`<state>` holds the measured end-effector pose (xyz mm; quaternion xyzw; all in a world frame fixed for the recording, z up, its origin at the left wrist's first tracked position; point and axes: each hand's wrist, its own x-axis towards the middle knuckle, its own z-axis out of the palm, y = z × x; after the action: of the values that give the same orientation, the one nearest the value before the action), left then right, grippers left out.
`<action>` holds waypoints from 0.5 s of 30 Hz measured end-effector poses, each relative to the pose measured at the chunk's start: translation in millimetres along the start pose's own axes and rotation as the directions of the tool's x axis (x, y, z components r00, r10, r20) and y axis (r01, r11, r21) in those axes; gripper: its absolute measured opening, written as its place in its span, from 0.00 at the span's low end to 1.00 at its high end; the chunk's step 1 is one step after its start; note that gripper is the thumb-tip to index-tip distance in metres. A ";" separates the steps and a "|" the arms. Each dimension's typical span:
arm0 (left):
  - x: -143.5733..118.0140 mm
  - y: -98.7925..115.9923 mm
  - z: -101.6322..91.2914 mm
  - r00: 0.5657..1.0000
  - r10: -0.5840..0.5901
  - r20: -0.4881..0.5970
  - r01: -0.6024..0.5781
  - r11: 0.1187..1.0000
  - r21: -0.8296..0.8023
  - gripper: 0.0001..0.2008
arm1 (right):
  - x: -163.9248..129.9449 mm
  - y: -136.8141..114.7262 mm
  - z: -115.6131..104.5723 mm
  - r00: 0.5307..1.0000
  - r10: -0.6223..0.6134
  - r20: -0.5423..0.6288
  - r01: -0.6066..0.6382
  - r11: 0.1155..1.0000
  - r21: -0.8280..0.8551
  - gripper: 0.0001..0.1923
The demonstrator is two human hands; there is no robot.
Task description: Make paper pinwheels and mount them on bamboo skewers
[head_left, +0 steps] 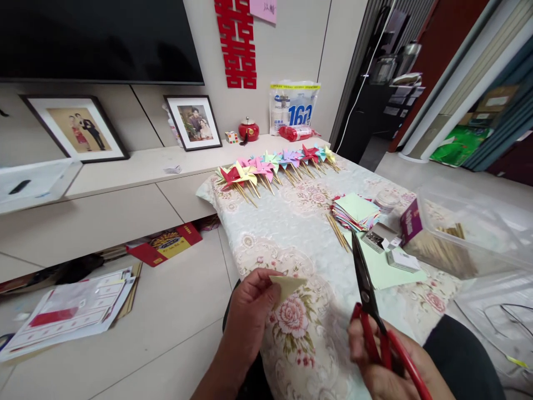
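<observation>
Between the thumb and fingers of my left hand (254, 308) is a folded triangle of pale yellow paper (290, 286), held over the flowered tablecloth (300, 250). My right hand (387, 361) grips scissors (367, 294) by their red handles, with the dark blades pointing up and away. The blades look closed together, and they stand to the right of the paper, apart from it. Past the scissor tips lies a stack of coloured paper squares (356, 210). A few thin sticks (338, 232) lie beside that stack.
Finished paper pinwheels (245, 173) on sticks line the table's far edge. On the right are a small open box of pins (380, 238), a white box (403, 261), green paper (383, 275), a round clear container (387, 199) and a clear bin of sticks (466, 239).
</observation>
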<state>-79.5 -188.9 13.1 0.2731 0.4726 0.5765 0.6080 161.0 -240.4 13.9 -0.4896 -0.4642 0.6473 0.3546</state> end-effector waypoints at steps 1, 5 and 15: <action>-2.6 -1.9 6.3 0.998 -0.064 -0.019 0.063 0.995 -0.078 0.12 | 5.2 -3.8 5.8 0.999 -0.034 -0.027 0.034 0.999 0.013 0.25; -13.5 -6.2 24.9 0.977 -0.212 0.019 0.210 0.950 -0.231 0.13 | 27.1 -13.5 30.7 0.994 -0.081 -0.067 0.084 0.996 0.035 0.21; -21.3 -8.0 31.4 0.971 -0.224 0.086 0.238 0.945 -0.224 0.13 | 48.1 -18.7 60.7 0.984 -0.065 -0.168 0.087 0.988 0.127 0.22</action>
<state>-45.7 -204.2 24.4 0.1596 0.4123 0.5443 0.7129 89.7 -205.9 22.4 -0.4981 -0.4076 0.6205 0.4481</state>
